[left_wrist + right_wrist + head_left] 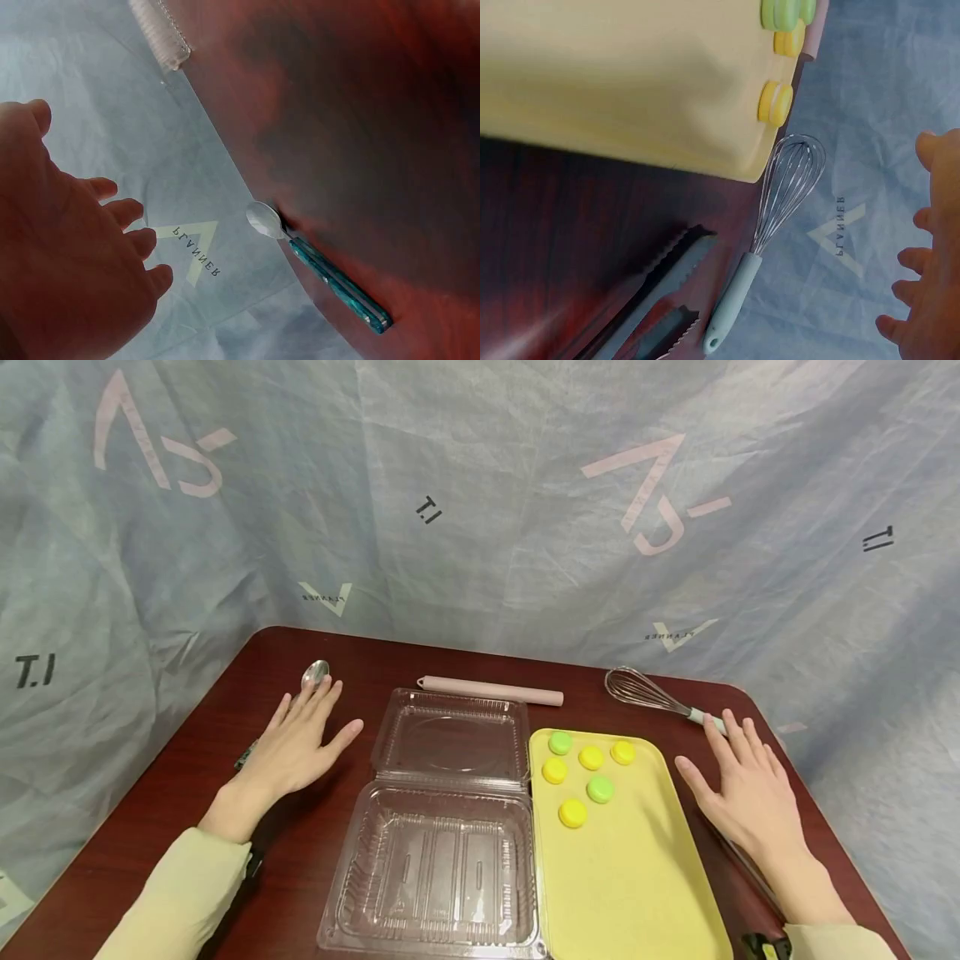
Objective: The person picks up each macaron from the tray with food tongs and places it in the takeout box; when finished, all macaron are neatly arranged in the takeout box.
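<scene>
My left hand (292, 747) hovers over the table's left side with fingers extended, holding nothing. Beneath it lies a spoon (337, 285) with a dark green handle. On the right, my right hand (750, 793) is held above the table, fingers spread and nothing in them. Near it are a whisk (784, 187) with a pale green handle and a pair of tongs (656, 292), mostly covered by the hand and forearm in the head view. Between the hands stand an opened clear plastic container (442, 868) and a yellow tray (630, 877) bearing several yellow macarons (573, 813) and green macarons (600, 789).
A pink rolling pin (491, 690) lies behind the container's lid (453, 739). The dark red-brown table (300, 893) has a grey printed cloth (480, 527) hanging behind it. The container's right edge meets the tray's left edge.
</scene>
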A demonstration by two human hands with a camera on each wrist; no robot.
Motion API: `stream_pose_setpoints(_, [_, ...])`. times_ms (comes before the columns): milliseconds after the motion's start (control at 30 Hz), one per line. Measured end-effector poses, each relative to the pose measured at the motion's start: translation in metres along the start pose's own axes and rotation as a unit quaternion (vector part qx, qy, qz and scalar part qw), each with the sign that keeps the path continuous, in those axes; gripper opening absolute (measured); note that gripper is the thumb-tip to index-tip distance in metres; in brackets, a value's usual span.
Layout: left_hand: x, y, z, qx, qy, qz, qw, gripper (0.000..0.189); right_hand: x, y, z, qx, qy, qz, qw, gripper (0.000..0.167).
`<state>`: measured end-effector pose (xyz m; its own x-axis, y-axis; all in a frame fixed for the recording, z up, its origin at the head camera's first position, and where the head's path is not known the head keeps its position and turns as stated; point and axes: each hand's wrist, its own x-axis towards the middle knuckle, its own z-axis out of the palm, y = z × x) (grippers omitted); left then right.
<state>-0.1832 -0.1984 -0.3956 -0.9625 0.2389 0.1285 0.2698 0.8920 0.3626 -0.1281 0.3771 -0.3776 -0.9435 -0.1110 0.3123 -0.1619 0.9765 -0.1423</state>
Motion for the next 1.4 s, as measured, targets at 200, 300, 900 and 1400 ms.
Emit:
stream_pose_setpoints(200, [-0.008, 0.001, 0.001, -0.062, -0.008, -0.002, 0.9981, 0.08, -0.013, 0.011, -0.001, 0.017, 0.005, 0.024, 0.9996, 0.078])
stream_pose_setpoints(300, [-0.011, 0.001, 0.0, -0.101, -0.014, -0.002, 0.9948, 0.079, -0.022, 0.018, 0.001, 0.024, 0.009, 0.036, 0.999, 0.081])
stream_pose_setpoints(900, [-0.027, 0.011, 0.005, -0.29, -0.055, -0.041, 0.9544, 0.058, -0.065, 0.055, 0.012, 0.038, -0.065, 0.158, 0.9846, 0.102])
stream_pose_setpoints(1400, [-0.033, 0.013, 0.011, -0.396, -0.141, -0.074, 0.9044, 0.041, -0.076, 0.078, 0.022, 0.027, -0.169, 0.188, 0.9672, 0.107])
